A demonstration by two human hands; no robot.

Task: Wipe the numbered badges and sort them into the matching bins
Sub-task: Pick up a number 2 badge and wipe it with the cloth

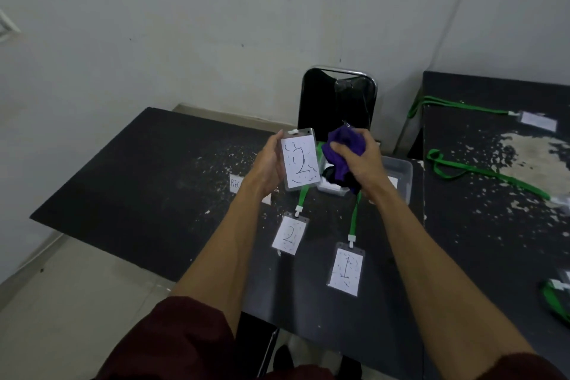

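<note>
The left hand (270,165) holds up a badge marked 2 (300,160) above the far part of the worktop (148,170). It grips the badge by the left long side, so that the whole printed face is free and turned toward the person. Dark scribbles lie around the number, so I judge that this face is not yet wiped. The right hand (359,163) is clenched around a bunched purple cloth (342,145), which sits just beside the right side of the badge. I cannot tell if the cloth touches the plastic. The two hands are apart, with the badge between them, which looks like the moment of the wipe itself.

Behind the hands, near the far right corner of the worktop, stands a clear bin (402,173), partly hidden by the right wrist. I cannot read any number on it. A paper label (236,184) lies on the worktop beside the left wrist, with only some letters visible.

Nearer to the person two more badges lie flat and face up: a second badge with a 2 (289,234) and, to its right, a badge with a 1 (345,270). Each hangs on a green lanyard (354,216) that runs toward the bin. They seem to wait there for their turn, within easy reach. After wiping, the held badge should go into the bin for 2, but which bin that is I cannot say
</note>
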